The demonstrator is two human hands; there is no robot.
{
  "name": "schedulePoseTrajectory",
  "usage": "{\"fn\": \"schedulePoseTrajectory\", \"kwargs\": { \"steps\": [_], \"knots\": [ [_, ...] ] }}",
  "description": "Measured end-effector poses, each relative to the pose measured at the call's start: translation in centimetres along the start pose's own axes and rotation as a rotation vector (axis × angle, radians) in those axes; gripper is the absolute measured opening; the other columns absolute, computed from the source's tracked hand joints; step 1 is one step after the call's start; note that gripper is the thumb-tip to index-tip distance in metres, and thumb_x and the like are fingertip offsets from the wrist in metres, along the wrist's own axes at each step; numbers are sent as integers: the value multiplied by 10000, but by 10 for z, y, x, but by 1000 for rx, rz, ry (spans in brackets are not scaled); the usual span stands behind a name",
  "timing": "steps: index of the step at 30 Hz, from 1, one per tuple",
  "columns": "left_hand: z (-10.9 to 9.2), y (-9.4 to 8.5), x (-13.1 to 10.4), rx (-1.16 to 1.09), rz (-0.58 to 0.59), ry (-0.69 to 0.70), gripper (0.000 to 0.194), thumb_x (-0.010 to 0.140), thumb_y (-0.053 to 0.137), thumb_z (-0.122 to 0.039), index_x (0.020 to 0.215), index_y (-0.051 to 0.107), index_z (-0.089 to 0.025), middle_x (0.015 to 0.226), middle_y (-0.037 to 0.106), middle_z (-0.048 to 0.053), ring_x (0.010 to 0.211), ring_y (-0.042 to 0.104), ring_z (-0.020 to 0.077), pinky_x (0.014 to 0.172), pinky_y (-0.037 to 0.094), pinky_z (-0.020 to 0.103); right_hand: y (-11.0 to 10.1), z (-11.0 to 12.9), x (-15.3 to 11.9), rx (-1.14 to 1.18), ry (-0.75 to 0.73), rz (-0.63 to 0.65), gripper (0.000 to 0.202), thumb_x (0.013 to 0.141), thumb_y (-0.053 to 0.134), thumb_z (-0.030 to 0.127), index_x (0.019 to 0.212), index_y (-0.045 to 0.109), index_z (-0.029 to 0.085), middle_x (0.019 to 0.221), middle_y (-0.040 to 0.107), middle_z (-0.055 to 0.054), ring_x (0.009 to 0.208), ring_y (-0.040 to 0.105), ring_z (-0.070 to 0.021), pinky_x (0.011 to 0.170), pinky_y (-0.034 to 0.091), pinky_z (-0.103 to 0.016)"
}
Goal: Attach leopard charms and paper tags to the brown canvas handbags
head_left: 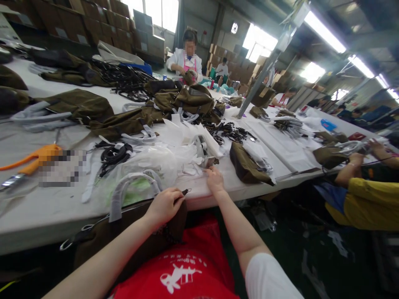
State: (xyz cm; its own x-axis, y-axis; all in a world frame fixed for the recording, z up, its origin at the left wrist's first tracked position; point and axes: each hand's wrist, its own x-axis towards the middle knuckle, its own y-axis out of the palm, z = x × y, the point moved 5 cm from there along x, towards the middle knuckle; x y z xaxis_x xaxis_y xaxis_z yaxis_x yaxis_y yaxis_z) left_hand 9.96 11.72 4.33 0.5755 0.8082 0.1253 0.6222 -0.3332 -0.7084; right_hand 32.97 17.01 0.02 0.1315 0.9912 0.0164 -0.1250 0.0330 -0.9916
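Observation:
A dark brown handbag rests against the table's front edge by my lap, its handles wrapped in pale sleeves. My left hand is closed on the bag's upper right end, where a small metal ring sticks out past the fingers. My right hand reaches over the table edge, fingers pinched together beside a small brownish metal piece and some loose white tags. What those fingertips hold is too small to make out. Clear plastic wrapping lies just beyond the bag.
Orange-handled scissors and coiled black straps lie to the left. Olive bags are heaped further back. Another olive bag sits right of my hand, beyond it a metal post. A co-worker's yellow garment shows at right.

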Motion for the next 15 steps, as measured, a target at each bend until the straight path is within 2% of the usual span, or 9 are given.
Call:
{"fn": "schedulePoseTrajectory", "kwargs": {
  "steps": [3,8,12,15],
  "knots": [
    [4,-5,-6,5,-10,-6,256,909,480,-274,823,710,-201,906,712,84,867,645,230,834,495,364,-5,-8,5,-33,40,-5,384,925,408,109,1203,646,227,1256,612,-99,1112,571,-194,949,406,-274],
    [2,-11,-16,-22,-37,14,247,916,479,-286,843,698,-199,927,711,68,889,648,218,855,499,353,-18,-39,25,-109,166,14,398,953,362,138,1277,592,158,1225,609,-162,1079,594,-233,902,436,-312],
    [-4,-13,-22,-29,-46,29,236,914,484,-279,842,693,-198,930,710,63,895,649,216,857,498,349,-22,-55,46,-162,115,129,379,955,374,127,1184,668,194,1165,653,-132,1021,617,-210,864,445,-285],
    [-3,-18,-25,-41,-70,24,237,913,484,-288,827,687,-202,913,711,59,875,655,212,844,502,343,-22,-59,53,-218,77,189,344,941,401,109,1079,716,125,1121,675,-176,1040,611,-236,870,444,-293]
  ]
}}
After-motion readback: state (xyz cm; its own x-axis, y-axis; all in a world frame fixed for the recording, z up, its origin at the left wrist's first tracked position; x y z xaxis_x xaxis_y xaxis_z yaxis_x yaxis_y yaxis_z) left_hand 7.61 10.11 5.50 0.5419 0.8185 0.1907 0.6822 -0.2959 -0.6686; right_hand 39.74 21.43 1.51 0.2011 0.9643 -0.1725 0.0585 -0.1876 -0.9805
